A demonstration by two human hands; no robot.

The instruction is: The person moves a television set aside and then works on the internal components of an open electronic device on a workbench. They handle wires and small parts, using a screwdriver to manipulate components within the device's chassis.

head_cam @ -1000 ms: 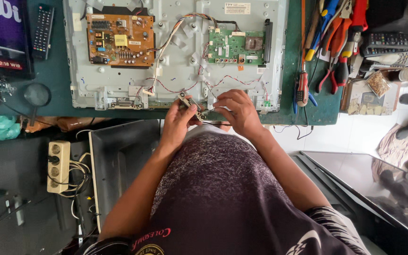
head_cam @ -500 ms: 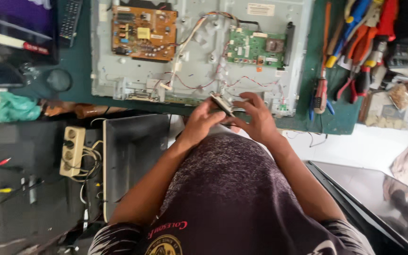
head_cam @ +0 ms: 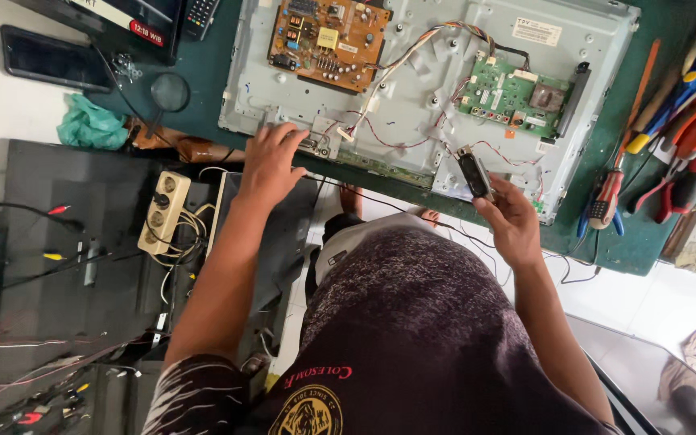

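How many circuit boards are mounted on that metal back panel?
2. An orange-brown circuit board sits at the panel's upper left, above the left hand. A smaller green circuit board sits toward the right, above the right hand. The hands may hide other small boards.

Head-worn view, steeply down, close

A dark green workbench top (head_cam: 203,113) runs across the upper part of the view. Below it lies a pale tiled floor (head_cam: 646,302). A black flat panel (head_cam: 66,242) rests at left, beside a cream plastic power strip (head_cam: 164,211). Light is even and bright.
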